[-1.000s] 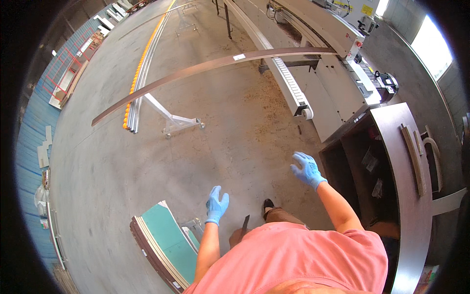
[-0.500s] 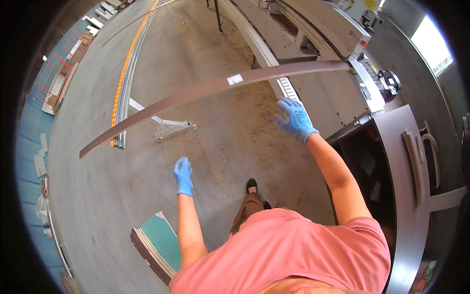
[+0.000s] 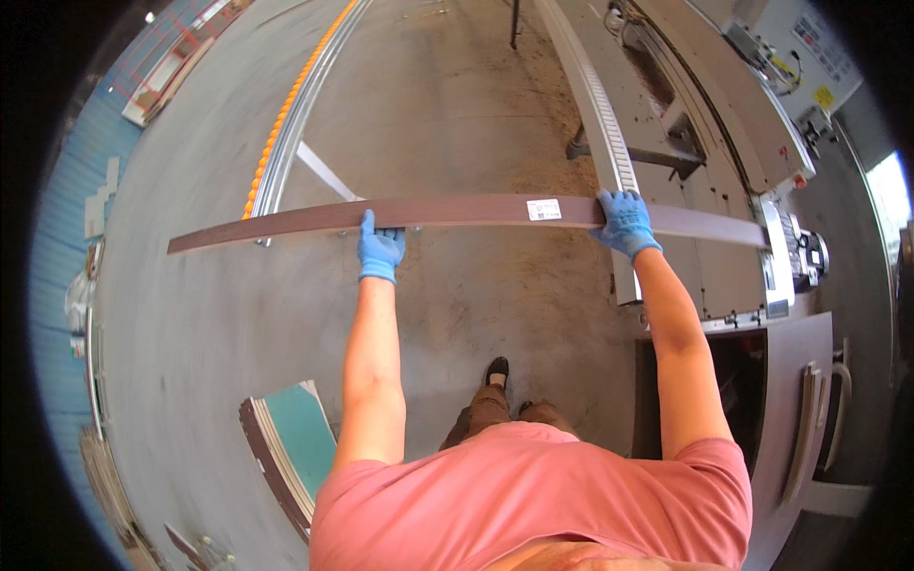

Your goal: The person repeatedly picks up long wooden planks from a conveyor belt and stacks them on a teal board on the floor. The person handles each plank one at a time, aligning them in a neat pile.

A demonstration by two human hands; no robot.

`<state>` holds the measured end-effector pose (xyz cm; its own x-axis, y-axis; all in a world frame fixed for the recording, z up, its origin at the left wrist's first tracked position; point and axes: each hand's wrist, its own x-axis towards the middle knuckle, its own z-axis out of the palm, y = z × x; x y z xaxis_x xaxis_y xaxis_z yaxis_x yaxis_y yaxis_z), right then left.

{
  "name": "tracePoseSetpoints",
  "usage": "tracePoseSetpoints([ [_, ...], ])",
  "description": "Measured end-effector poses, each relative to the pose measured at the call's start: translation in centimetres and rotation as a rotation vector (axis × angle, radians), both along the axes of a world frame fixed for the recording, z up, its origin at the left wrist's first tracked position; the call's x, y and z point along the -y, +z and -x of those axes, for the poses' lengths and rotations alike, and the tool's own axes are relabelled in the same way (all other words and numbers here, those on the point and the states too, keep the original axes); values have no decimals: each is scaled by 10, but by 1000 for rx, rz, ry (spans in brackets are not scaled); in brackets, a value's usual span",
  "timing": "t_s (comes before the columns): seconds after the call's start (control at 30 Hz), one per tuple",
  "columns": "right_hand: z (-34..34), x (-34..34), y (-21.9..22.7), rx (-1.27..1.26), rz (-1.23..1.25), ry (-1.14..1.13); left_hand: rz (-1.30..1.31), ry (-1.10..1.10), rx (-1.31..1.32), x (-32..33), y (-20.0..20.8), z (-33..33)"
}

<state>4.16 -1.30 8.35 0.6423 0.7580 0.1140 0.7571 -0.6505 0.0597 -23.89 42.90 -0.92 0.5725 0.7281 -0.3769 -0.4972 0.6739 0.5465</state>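
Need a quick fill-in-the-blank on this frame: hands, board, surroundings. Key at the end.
1. The left hand and right hand wear gloves coloured ____.
2. Both hands are at the long brown board, whose white label lies nearer the ____ hand.
3. The round pieces lining the rails beyond the board's left part are ____.
4. The person's shirt is ____.

Missing words: blue; right; orange; pink.
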Motion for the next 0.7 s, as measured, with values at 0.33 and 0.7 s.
tracePoseSetpoints([
  [0.33,106,78,41,-103,85,37,-165,-41,-26,60,32,102],
  [0.7,241,187,75,-115,-63,133,-256,4,-183,141,92,228],
])
